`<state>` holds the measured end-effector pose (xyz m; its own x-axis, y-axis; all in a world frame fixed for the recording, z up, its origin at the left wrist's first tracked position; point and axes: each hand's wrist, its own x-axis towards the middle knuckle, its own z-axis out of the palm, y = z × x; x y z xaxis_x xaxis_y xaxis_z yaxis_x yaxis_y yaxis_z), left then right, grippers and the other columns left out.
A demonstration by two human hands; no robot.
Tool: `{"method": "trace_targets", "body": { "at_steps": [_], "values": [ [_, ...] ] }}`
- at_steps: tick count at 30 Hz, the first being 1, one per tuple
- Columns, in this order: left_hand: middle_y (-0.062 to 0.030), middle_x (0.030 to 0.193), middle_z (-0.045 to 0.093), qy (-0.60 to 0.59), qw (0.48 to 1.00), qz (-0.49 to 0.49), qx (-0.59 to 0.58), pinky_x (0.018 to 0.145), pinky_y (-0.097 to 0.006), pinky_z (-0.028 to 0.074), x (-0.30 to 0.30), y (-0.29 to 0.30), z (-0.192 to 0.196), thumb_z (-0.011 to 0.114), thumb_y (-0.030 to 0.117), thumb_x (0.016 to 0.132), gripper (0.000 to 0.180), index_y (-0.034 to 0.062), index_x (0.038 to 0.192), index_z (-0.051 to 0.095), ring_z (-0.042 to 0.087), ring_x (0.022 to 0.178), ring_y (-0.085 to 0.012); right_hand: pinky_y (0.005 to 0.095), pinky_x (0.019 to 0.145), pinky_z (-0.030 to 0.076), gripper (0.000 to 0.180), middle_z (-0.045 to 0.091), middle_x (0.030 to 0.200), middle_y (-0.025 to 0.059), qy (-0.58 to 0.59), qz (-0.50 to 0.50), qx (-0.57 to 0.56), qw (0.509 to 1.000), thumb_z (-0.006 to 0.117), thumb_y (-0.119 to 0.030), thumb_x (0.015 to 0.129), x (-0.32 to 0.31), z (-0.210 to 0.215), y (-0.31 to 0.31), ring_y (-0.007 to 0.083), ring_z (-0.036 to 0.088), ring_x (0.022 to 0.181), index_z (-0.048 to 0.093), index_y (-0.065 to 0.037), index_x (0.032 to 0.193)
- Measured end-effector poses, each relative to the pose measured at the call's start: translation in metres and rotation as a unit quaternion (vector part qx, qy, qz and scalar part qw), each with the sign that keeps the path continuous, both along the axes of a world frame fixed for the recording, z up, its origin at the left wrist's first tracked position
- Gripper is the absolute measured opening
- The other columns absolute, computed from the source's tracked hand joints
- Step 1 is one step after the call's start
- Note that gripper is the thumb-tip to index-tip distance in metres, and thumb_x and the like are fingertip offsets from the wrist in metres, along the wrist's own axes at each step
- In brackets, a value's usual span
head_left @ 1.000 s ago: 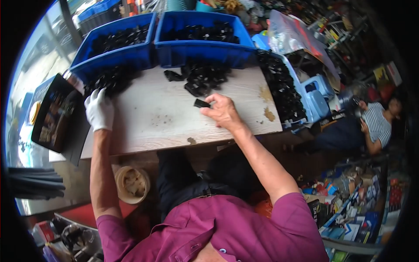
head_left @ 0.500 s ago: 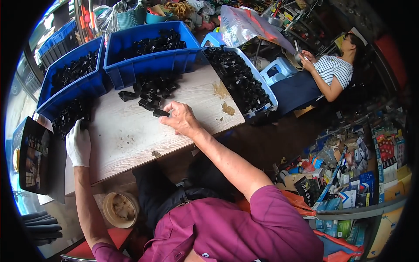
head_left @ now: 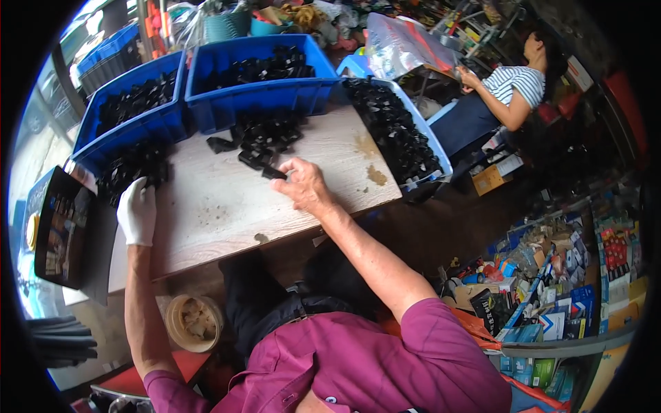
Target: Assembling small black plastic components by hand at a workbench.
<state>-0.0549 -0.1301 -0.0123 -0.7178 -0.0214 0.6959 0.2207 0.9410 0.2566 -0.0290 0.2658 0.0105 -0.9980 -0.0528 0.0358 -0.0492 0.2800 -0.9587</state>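
My right hand [head_left: 306, 189], bare, pinches a small black plastic part [head_left: 275, 173] between thumb and fingers, just above the pale wooden tabletop [head_left: 227, 206]. That part lies at the near end of a loose heap of similar black parts [head_left: 268, 136] in front of the middle bin. At the table's left, my left hand [head_left: 138, 215] in a white glove reaches to another pile of black parts [head_left: 136, 167]. Its fingertips merge with the dark pile, so I cannot see whether they grip anything.
Two blue bins [head_left: 258, 89] [head_left: 131, 124] of black parts line the far side; a shallower tray [head_left: 434, 148] of them sits right. A dark screen-like panel [head_left: 63, 227] stands left. A bucket [head_left: 194, 323] is below the table. Another person [head_left: 513, 93] sits at the far right.
The whole view has shifted slightly, moving the table right in the picture. My hands stay at the same piles. The other person's hands and posture have changed.
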Motion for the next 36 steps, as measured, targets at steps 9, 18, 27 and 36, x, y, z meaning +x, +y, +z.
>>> {"method": "trace_targets", "body": {
  "at_steps": [9, 18, 27, 36],
  "values": [
    [-0.0139, 0.091, 0.074, 0.027, 0.996, -0.028, 0.079, 0.078, -0.042, 0.056, 0.002, 0.020, 0.008, 0.071, 0.015, 0.086, 0.013, 0.0088, 0.096, 0.075, 0.071, 0.086, -0.0351, 0.0234, 0.034, 0.040, 0.027, 0.046, 0.055, -0.0057, -0.025, -0.041, -0.013, 0.999, 0.079, -0.015, 0.084, 0.006, 0.010, 0.011, 0.0050, 0.041, 0.040, 0.064, 0.001, 0.101],
    [-0.0112, 0.096, 0.074, -0.027, 0.999, -0.025, 0.028, 0.081, -0.042, 0.055, 0.031, 0.029, 0.010, 0.070, 0.016, 0.086, 0.017, 0.0092, 0.102, 0.075, 0.068, 0.090, -0.0331, 0.0226, 0.035, 0.040, 0.029, 0.046, 0.053, -0.0060, -0.027, -0.038, -0.012, 0.999, 0.079, -0.017, 0.084, 0.005, 0.009, 0.007, 0.0041, 0.040, 0.040, 0.065, 0.002, 0.102],
    [-0.0117, 0.099, 0.073, -0.031, 0.999, 0.014, 0.032, 0.083, -0.042, 0.054, 0.027, 0.026, 0.009, 0.073, 0.024, 0.088, 0.022, 0.0096, 0.105, 0.075, 0.066, 0.092, -0.0343, 0.0234, 0.038, 0.046, 0.037, 0.050, 0.055, -0.0051, -0.066, -0.038, -0.066, 0.995, 0.082, -0.019, 0.084, 0.001, 0.013, 0.009, 0.0051, 0.045, 0.040, 0.063, 0.002, 0.108],
    [-0.0099, 0.098, 0.072, -0.031, 0.996, -0.059, -0.056, 0.081, -0.042, 0.055, 0.032, 0.042, 0.017, 0.073, 0.018, 0.086, 0.015, 0.0098, 0.099, 0.074, 0.065, 0.095, -0.0331, 0.0328, 0.047, 0.059, 0.033, 0.051, 0.055, -0.0025, -0.134, -0.101, -0.112, 0.979, 0.081, -0.017, 0.087, -0.011, 0.027, 0.041, 0.0091, 0.053, 0.042, 0.059, -0.003, 0.107]
  ]
}}
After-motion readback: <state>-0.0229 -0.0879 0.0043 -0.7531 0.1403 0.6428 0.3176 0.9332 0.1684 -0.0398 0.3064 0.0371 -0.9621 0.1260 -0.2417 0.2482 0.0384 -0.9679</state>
